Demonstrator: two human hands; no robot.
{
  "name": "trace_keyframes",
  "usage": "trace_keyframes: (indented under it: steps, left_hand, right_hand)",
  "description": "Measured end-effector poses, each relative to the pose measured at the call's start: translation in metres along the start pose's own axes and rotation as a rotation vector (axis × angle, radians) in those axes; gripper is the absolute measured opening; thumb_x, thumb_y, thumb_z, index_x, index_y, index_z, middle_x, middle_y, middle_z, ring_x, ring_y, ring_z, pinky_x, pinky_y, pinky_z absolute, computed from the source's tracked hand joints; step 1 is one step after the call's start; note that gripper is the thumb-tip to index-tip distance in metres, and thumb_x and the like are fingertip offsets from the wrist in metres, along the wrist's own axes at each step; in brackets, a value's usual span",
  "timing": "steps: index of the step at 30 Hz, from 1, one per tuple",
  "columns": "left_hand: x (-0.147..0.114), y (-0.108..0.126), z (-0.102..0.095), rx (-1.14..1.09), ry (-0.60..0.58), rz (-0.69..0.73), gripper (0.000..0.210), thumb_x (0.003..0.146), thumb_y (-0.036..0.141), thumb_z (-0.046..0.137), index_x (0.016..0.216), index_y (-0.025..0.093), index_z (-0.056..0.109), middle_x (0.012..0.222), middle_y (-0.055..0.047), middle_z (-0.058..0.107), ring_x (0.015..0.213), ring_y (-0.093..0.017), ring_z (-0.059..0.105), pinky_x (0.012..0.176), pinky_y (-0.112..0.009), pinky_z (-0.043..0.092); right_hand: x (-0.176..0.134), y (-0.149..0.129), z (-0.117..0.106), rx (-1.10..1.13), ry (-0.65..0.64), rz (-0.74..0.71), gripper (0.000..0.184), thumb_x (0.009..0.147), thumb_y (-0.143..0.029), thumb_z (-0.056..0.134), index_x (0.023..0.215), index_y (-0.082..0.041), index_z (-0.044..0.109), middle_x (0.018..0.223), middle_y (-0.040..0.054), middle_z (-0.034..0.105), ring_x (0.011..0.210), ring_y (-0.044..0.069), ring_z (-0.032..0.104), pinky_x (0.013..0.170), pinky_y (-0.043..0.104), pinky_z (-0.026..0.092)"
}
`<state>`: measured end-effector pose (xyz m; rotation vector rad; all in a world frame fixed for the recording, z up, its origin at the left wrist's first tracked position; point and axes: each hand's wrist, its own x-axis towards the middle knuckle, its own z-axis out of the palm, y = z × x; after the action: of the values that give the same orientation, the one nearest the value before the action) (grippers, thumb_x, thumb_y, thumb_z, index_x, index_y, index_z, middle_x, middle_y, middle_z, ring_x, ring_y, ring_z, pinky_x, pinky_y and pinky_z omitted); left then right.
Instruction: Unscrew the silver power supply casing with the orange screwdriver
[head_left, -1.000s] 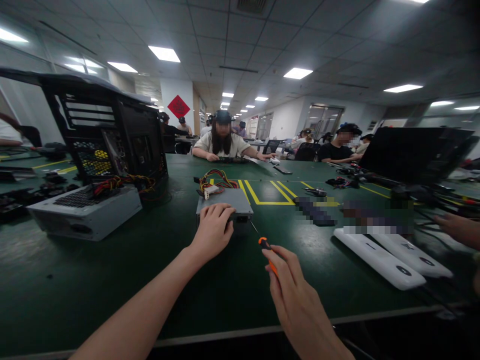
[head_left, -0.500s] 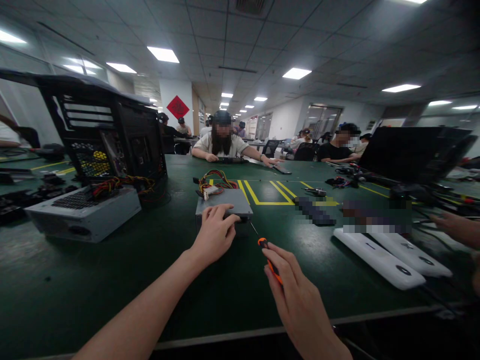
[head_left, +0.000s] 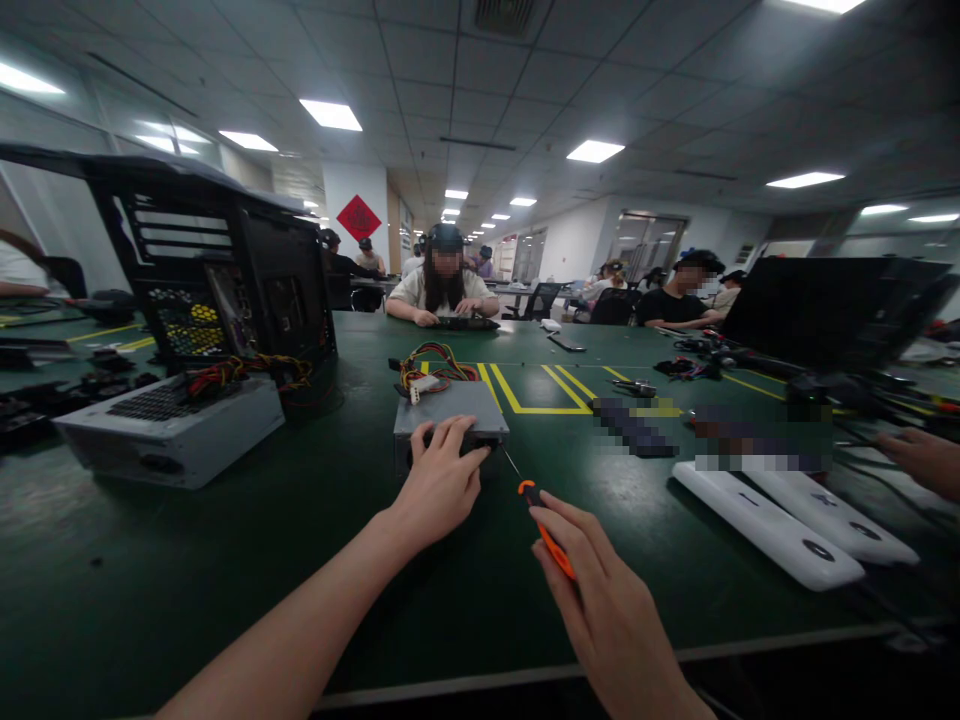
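Observation:
A grey computer power supply [head_left: 442, 404] stands on the green table in front of me, its bundle of coloured wires and a white plug at the far side. My left hand [head_left: 442, 480] grips its near edge, fingers bent over the top. An orange-and-black screwdriver [head_left: 553, 540] is in my right hand [head_left: 607, 590], held by the handle between thumb and fingers. Its thin shaft points up and left to the near right corner of the power supply. The tip is close to the left fingertips, and I cannot tell whether it touches a screw.
To the left, a second power supply [head_left: 176, 430] lies before an open black computer case [head_left: 232, 270]. White rounded devices [head_left: 765, 525] and a monitor [head_left: 832, 325] are at the right. A person [head_left: 442, 285] sits opposite; another person's hand [head_left: 919, 460] reaches in at the right edge.
My view has shifted slightly. Both hands keep nearly the same pose at the power supply. The person opposite has drawn an outstretched arm back from the phone-like object.

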<state>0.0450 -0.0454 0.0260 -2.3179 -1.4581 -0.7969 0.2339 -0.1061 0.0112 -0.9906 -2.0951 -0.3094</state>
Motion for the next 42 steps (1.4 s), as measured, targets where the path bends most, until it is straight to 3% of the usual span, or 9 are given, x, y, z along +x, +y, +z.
trace_keyframes:
  steps: [4, 9, 12, 17, 23, 27, 32, 39, 42]
  left_hand:
    - [0.000, 0.000, 0.001, -0.004, -0.010, -0.002, 0.033, 0.078, 0.016, 0.045, 0.107, 0.025, 0.059, 0.132, -0.009, 0.037, 0.123, -0.027, 0.031, 0.098, -0.052, 0.021]
    - [-0.001, -0.001, 0.003, -0.025, 0.012, -0.008, 0.030, 0.077, 0.016, 0.047, 0.103, 0.025, 0.061, 0.131, -0.008, 0.039, 0.121, -0.027, 0.032, 0.098, -0.051, 0.021]
    - [0.001, -0.002, 0.003, -0.067, 0.044, -0.027, 0.025, 0.078, 0.015, 0.045, 0.094, 0.024, 0.062, 0.126, -0.007, 0.045, 0.118, -0.024, 0.037, 0.097, -0.047, 0.023]
    - [0.004, -0.004, -0.001, -0.127, 0.109, -0.074, 0.022, 0.081, 0.014, 0.041, 0.094, 0.022, 0.057, 0.116, -0.004, 0.053, 0.109, -0.018, 0.046, 0.096, -0.040, 0.024]
    - [0.005, -0.006, -0.001, -0.124, 0.103, -0.090, 0.022, 0.080, 0.014, 0.042, 0.096, 0.022, 0.054, 0.111, -0.003, 0.057, 0.104, -0.017, 0.049, 0.093, -0.038, 0.025]
    - [0.006, -0.008, -0.001, -0.116, 0.114, -0.100, 0.021, 0.080, 0.014, 0.042, 0.096, 0.022, 0.054, 0.109, -0.003, 0.057, 0.103, -0.018, 0.049, 0.093, -0.038, 0.025]
    - [0.007, -0.009, -0.001, -0.128, 0.123, -0.108, 0.021, 0.079, 0.015, 0.043, 0.095, 0.022, 0.054, 0.108, -0.002, 0.057, 0.102, -0.017, 0.049, 0.092, -0.038, 0.026]
    - [0.006, -0.010, 0.002, -0.120, 0.125, -0.104, 0.019, 0.079, 0.014, 0.044, 0.092, 0.022, 0.056, 0.107, -0.003, 0.057, 0.102, -0.018, 0.049, 0.089, -0.038, 0.028]
    - [0.005, -0.011, 0.003, -0.102, 0.120, -0.099, 0.020, 0.078, 0.015, 0.044, 0.090, 0.023, 0.057, 0.108, -0.003, 0.056, 0.102, -0.019, 0.048, 0.089, -0.039, 0.028]
  right_hand:
    - [0.001, 0.002, -0.001, -0.011, 0.005, 0.031, 0.021, 0.089, -0.021, 0.036, 0.106, -0.020, 0.048, 0.104, 0.0100, 0.056, 0.087, 0.016, 0.062, 0.069, 0.029, 0.055]
    - [0.001, -0.005, 0.002, 0.021, -0.016, 0.057, 0.023, 0.086, -0.016, 0.033, 0.105, -0.016, 0.045, 0.117, 0.0160, 0.046, 0.102, 0.020, 0.056, 0.078, 0.034, 0.053]
    - [0.000, -0.005, 0.003, -0.011, -0.033, 0.016, 0.022, 0.086, -0.014, 0.031, 0.105, -0.016, 0.043, 0.116, 0.0155, 0.050, 0.104, 0.020, 0.055, 0.079, 0.035, 0.052]
    - [-0.001, 0.003, 0.000, -0.057, -0.021, 0.091, 0.019, 0.091, -0.027, 0.032, 0.103, -0.018, 0.044, 0.086, 0.0071, 0.062, 0.066, 0.017, 0.064, 0.055, 0.029, 0.054]
    - [0.001, -0.003, -0.003, 0.014, -0.042, 0.084, 0.024, 0.089, -0.024, 0.033, 0.107, -0.016, 0.045, 0.112, 0.0146, 0.050, 0.095, 0.019, 0.059, 0.073, 0.031, 0.054]
    - [0.002, -0.003, -0.003, 0.024, -0.023, 0.054, 0.022, 0.089, -0.022, 0.032, 0.104, -0.017, 0.047, 0.105, 0.0125, 0.054, 0.088, 0.016, 0.062, 0.068, 0.027, 0.054]
    - [0.002, 0.007, -0.005, -0.053, 0.003, 0.128, 0.024, 0.091, -0.029, 0.030, 0.099, -0.018, 0.050, 0.081, 0.0050, 0.062, 0.063, 0.015, 0.063, 0.054, 0.025, 0.052]
    - [0.002, -0.004, -0.002, 0.031, -0.003, 0.118, 0.025, 0.089, -0.022, 0.031, 0.109, -0.015, 0.044, 0.109, 0.0147, 0.051, 0.091, 0.018, 0.061, 0.069, 0.029, 0.054]
    - [0.001, -0.001, -0.001, -0.010, -0.013, 0.104, 0.024, 0.090, -0.022, 0.029, 0.108, -0.016, 0.044, 0.101, 0.0118, 0.055, 0.081, 0.016, 0.063, 0.063, 0.027, 0.054]
